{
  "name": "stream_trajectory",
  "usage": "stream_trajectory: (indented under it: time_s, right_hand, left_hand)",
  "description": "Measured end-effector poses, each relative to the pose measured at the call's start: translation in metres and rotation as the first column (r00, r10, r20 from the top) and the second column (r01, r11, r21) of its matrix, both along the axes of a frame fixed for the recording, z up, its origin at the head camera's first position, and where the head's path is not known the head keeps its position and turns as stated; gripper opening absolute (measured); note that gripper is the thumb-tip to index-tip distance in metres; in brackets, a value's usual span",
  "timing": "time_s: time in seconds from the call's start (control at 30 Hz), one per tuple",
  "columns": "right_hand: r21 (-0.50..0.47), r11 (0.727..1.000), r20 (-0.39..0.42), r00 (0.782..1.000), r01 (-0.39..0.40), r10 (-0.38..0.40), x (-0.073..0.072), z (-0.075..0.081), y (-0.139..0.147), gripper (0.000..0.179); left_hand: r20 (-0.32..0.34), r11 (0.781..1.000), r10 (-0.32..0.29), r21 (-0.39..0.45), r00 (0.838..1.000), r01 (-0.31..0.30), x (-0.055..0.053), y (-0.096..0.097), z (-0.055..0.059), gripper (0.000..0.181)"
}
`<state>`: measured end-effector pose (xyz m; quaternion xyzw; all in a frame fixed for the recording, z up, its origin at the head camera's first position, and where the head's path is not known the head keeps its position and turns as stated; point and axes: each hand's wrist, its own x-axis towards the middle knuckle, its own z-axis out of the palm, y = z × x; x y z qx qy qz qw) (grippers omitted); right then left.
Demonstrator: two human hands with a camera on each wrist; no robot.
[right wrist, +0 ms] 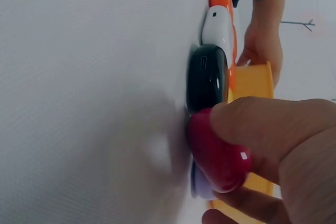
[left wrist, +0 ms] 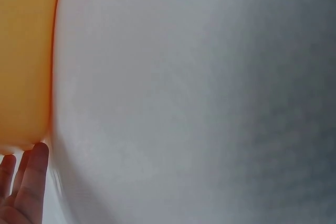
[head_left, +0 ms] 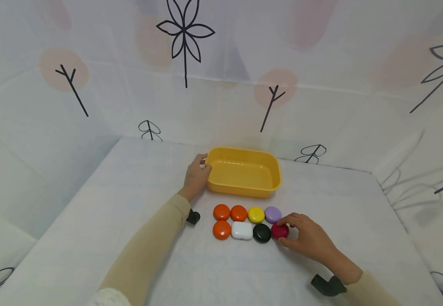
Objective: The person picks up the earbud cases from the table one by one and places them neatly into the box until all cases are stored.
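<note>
My right hand (head_left: 308, 237) pinches a small, glossy, round crimson case (head_left: 279, 230) between thumb and fingers, at the right end of the front row. Beside it sits a round black case (right wrist: 206, 77), with a slot like a charging port in its side, as on an earbud case. A lilac round case (head_left: 273, 214) lies just behind the crimson one. My left hand (head_left: 197, 175) is at the left end of a yellow tray (head_left: 244, 191). In the left wrist view, its straight fingers (left wrist: 32, 182) touch the tray's end.
To the left of the black case are a white rounded-rectangular case (head_left: 242, 230) and an orange one (head_left: 222, 230). Behind them stand two more orange cases and a yellow one (head_left: 256, 215). The table (head_left: 221, 272) is covered in white cloth, with patterned fabric walls (head_left: 221, 106) around it.
</note>
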<state>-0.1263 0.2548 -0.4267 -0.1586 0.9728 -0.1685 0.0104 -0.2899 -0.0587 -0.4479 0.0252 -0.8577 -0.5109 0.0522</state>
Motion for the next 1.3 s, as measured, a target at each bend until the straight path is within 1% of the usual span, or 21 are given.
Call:
stream_trajectory:
  time_s: [0.13, 0.27, 0.43, 0.63, 0.73, 0.93, 1.07, 1.2, 1.3]
  right_hand:
    - [0.034, 0.999, 0.041, 0.999, 0.025, -0.026, 0.0015, 0.0029, -0.0011, 0.039]
    - [0.064, 0.998, 0.056, 0.998, 0.027, -0.031, 0.0008, 0.0038, -0.002, 0.041]
    - [0.062, 0.998, 0.072, 0.997, 0.026, -0.03, -0.0004, 0.002, -0.0022, 0.042]
    - [0.059, 0.997, 0.087, 0.995, 0.041, -0.046, -0.0001, 0.0003, -0.0005, 0.043]
    - [0.063, 0.997, 0.074, 0.996, 0.044, -0.049, 0.0013, -0.0007, 0.001, 0.043]
    - [0.08, 0.996, 0.015, 0.999, 0.05, -0.052, 0.0034, -0.0035, 0.0019, 0.045]
    - [0.084, 0.995, 0.008, 0.998, 0.058, -0.059, 0.0029, -0.0046, 0.0021, 0.049]
    - [0.081, 0.996, -0.012, 0.999, 0.048, -0.047, 0.0007, -0.0028, 0.0027, 0.052]
    - [0.055, 0.998, -0.026, 0.999, 0.042, -0.04, -0.0027, 0.0025, 0.0027, 0.047]
  left_hand:
    - [-0.002, 1.0, -0.002, -0.003, 1.0, 0.002, -0.0002, 0.001, 0.0003, 0.046]
    - [-0.013, 1.0, 0.005, -0.01, 1.0, -0.005, 0.0002, 0.001, 0.0022, 0.045]
    - [-0.024, 1.0, 0.018, -0.013, 1.0, -0.018, 0.0014, -0.0003, 0.0033, 0.044]
    - [-0.018, 1.0, 0.003, -0.006, 1.0, -0.003, 0.0005, 0.0006, 0.002, 0.045]
    - [-0.017, 1.0, -0.002, -0.003, 1.0, 0.002, -0.0003, 0.0031, 0.0015, 0.045]
    - [0.0, 1.0, -0.003, -0.009, 1.0, 0.003, -0.0005, 0.0066, 0.0026, 0.045]
    - [0.008, 1.0, 0.0, -0.008, 1.0, 0.001, -0.0004, 0.007, 0.0031, 0.045]
    - [0.031, 1.0, 0.003, 0.0, 1.0, -0.003, -0.0011, 0.0049, 0.0033, 0.047]
    - [0.059, 0.999, 0.008, -0.033, 0.998, -0.006, -0.002, 0.0019, 0.0038, 0.048]
